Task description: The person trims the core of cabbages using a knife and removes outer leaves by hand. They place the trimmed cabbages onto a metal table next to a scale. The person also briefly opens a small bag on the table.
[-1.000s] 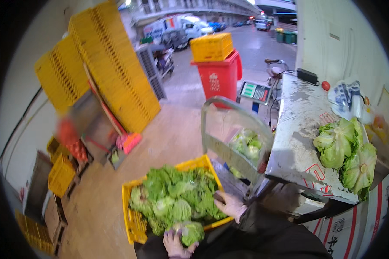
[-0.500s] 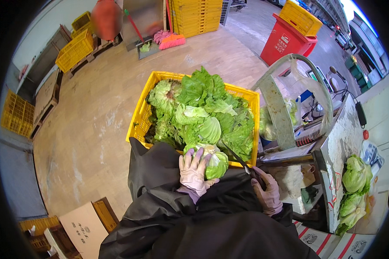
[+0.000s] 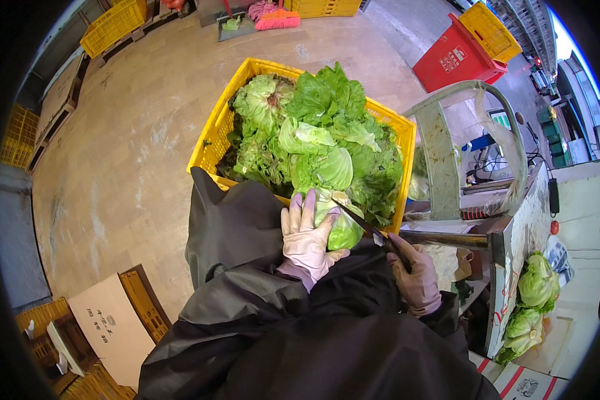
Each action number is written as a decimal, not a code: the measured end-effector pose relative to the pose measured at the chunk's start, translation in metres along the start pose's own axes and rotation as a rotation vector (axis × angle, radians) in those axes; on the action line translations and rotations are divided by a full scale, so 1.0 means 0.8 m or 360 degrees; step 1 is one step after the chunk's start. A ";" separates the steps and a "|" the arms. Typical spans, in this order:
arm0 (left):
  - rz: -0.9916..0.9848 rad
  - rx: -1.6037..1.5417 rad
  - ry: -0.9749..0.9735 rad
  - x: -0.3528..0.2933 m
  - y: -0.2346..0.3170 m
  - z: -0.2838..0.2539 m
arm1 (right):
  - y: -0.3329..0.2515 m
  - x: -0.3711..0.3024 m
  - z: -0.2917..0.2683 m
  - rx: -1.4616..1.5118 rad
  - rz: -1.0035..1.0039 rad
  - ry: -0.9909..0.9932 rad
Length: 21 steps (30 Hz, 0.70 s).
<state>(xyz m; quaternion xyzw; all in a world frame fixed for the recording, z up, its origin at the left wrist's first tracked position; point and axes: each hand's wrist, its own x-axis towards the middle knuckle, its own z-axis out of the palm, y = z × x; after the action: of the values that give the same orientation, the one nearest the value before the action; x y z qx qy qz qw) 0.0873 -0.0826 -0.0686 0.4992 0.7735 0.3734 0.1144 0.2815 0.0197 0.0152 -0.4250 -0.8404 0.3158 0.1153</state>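
Observation:
A pale green head of lettuce (image 3: 345, 230) rests at the near edge of a yellow plastic crate (image 3: 210, 148), in front of my lap. My gloved left hand (image 3: 307, 245) steadies it from the left, with fingers spread over its top and the thumb low on its near side. In my gloved right hand (image 3: 417, 277) is a knife (image 3: 360, 219) with a dark blade, gripped by its handle. The blade slants up to the left, its tip at the whitish stem end of the head. Loose green lettuce leaves (image 3: 330, 97) fill the crate.
On the right stands a worn table (image 3: 523, 243) with two lettuce heads (image 3: 538, 280) on it. A metal frame (image 3: 447, 160) rises beside the crate. Farther off are a red bin (image 3: 452, 57) and a pink broom (image 3: 278, 20). A cardboard sheet (image 3: 110, 327) lies lower left.
The knife tip has moved from beside the lettuce head onto its stem end. My left hand stays on the head. The whole view has shifted, with far things now higher in the picture.

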 end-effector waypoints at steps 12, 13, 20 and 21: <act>-0.0020 -0.0043 -0.0002 0.002 0.001 0.006 | -0.014 0.038 0.010 -0.0054 0.0045 -0.0172; -0.0018 -0.0021 0.0019 0.003 0.000 0.008 | -0.011 0.042 0.012 -0.0026 0.0016 -0.0166; -0.0014 0.0051 -0.0029 0.005 0.003 0.009 | -0.031 0.062 0.015 -0.0145 0.0022 -0.0255; -0.0031 0.0042 -0.0014 0.005 0.004 0.010 | -0.032 0.064 0.017 -0.0150 -0.0019 -0.0230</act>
<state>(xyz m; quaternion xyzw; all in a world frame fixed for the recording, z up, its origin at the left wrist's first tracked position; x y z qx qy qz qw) 0.0918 -0.0745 -0.0712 0.4949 0.7826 0.3597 0.1148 0.2275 0.0432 0.0169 -0.4010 -0.8630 0.3051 0.0360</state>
